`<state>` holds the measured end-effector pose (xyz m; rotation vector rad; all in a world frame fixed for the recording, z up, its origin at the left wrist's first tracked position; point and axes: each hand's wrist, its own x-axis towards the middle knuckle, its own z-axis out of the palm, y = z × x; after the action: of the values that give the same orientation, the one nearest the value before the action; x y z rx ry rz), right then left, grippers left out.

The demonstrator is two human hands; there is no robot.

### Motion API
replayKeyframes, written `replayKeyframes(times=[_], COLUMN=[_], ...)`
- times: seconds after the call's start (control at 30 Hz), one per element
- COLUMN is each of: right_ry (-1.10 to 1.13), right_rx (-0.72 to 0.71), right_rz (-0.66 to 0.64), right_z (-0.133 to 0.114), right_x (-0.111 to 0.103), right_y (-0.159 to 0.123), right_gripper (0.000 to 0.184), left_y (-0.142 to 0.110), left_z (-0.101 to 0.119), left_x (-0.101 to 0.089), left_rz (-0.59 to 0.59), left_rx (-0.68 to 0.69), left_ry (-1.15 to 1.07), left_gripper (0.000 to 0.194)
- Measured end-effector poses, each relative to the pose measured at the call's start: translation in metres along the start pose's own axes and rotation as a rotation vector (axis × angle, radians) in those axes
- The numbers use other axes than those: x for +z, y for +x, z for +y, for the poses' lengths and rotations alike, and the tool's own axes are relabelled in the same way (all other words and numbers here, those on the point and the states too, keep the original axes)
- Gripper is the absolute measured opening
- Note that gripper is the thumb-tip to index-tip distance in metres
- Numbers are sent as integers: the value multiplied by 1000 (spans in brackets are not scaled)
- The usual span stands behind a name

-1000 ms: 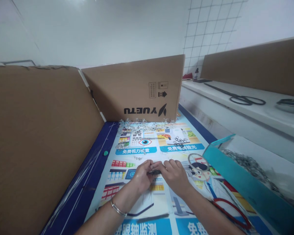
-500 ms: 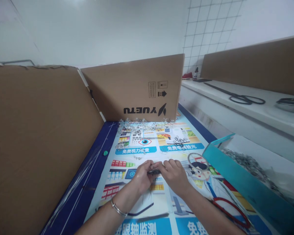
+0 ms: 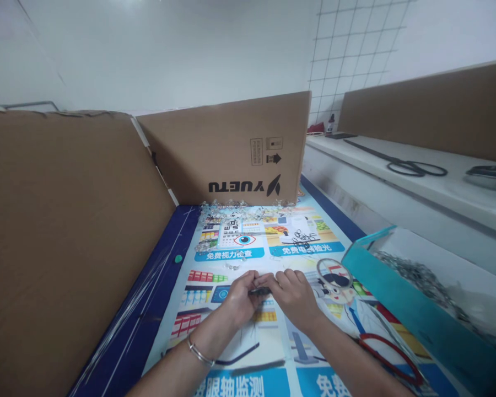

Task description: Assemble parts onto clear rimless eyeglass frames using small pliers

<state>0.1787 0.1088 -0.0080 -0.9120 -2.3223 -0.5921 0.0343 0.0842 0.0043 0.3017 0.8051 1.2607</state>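
Note:
My left hand (image 3: pixel 242 298) and my right hand (image 3: pixel 293 295) meet over the printed sheet, fingertips close together. Between them is a small dark item (image 3: pixel 261 290), mostly covered by the fingers, so its kind does not show. Both hands are closed around it, thumbs and fingers pinched. Just beyond the hands lie a few small clear beads (image 3: pixel 232 267). To the right of my right hand is a round clear ring-shaped object (image 3: pixel 334 273). Nearer me on that side lies a red-handled tool (image 3: pixel 391 355), partly cut off from clear view by my forearm.
A teal box (image 3: pixel 421 298) of small metallic pieces stands at right. Clear pieces (image 3: pixel 231 209) line the foot of the cardboard panel (image 3: pixel 227 149); dark rings (image 3: pixel 303 240) lie nearby. Scissors (image 3: pixel 413 167) rest on the white ledge (image 3: pixel 380 151). Another cardboard panel (image 3: pixel 66 237) borders the left.

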Motion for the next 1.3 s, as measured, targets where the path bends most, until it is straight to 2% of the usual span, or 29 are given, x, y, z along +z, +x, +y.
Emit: replayKeyframes(times=[0.27,0.43,0.93,1.3], right_ry=[15,18,18,71], right_rx=[9,14,41,102], right_rz=[3,8,21,-40], right_z=[0,0,0,0], right_x=[0,-1,2,6], right_y=[0,0,1,-2], right_gripper=[13,12,14,5], left_y=[0,-1,-3,-2], left_z=[0,0,0,5], left_x=[0,0,3,2], left_rz=[28,-51,-48,-137], left_rx=[3,32,33,68], left_ry=[27,37,72,123], left_gripper=[13,17,18,22])
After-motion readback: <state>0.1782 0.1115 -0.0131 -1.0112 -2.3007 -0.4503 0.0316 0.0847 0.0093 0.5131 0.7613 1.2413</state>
